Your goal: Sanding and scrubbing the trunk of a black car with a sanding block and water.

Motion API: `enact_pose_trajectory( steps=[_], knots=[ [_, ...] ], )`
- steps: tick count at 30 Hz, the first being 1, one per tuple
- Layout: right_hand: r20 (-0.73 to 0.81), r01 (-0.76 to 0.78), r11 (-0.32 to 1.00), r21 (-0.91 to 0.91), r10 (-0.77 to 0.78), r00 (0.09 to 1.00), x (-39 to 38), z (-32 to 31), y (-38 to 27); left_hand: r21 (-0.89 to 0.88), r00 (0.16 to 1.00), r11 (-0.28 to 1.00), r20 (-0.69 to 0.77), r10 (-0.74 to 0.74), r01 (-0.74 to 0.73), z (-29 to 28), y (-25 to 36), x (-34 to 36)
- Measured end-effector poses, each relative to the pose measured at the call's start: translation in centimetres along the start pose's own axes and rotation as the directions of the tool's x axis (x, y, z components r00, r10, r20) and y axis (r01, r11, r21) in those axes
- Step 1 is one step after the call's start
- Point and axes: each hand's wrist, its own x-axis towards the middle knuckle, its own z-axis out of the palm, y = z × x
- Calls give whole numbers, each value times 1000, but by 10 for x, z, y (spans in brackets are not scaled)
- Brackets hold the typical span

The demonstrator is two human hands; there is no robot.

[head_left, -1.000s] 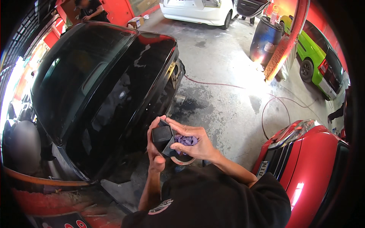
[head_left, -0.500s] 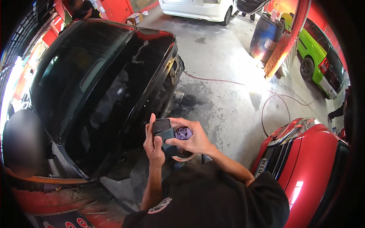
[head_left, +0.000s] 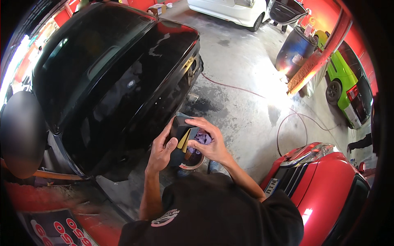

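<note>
In front of my chest, both hands are closed around a dark block (head_left: 179,128) with a grey-and-yellow sheet (head_left: 185,140), apparently sandpaper, folded against its side. My left hand (head_left: 161,152) grips the block from the left, thumb towards the sheet. On the other side, my right hand (head_left: 211,141) has its fingers on the block's top edge and its thumb near the sheet's lower flap. Below them a bucket (head_left: 193,166) stands on the floor, partly hidden by my hands. Crumpled purple cloth (head_left: 203,138) shows in it.
A black car (head_left: 119,94) is close on my left, and a red car (head_left: 324,184) on my right. Further off are a white car (head_left: 223,11), a blue drum (head_left: 294,51), a post (head_left: 316,61) and a green car (head_left: 342,67). A thin hose (head_left: 234,87) crosses the concrete floor.
The block has turned in my hands, and the sheet's yellow side has come into view. Both hands have shifted slightly. The view has tilted a little, showing more of the bucket.
</note>
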Motion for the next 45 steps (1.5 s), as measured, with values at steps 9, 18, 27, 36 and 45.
enact_pose_trajectory(
  steps=[9,18,27,36,45],
  knots=[
    [76,281,959,-24,-278,958,-2,-16,10,-139,987,990,-153,-50,29,-5,11,-8],
    [201,299,954,33,-299,933,0,-14,6,442,965,872,-50,259,-211,1,32,-3],
    [70,104,993,65,-108,992,6,-1,-26,384,920,857,-44,389,-343,4,21,-9],
    [47,107,994,0,-107,993,13,7,-17,410,893,846,-140,427,-341,13,11,-3],
    [10,97,984,-148,-97,995,16,14,-3,224,962,965,-203,185,-138,14,9,1]
  ],
)
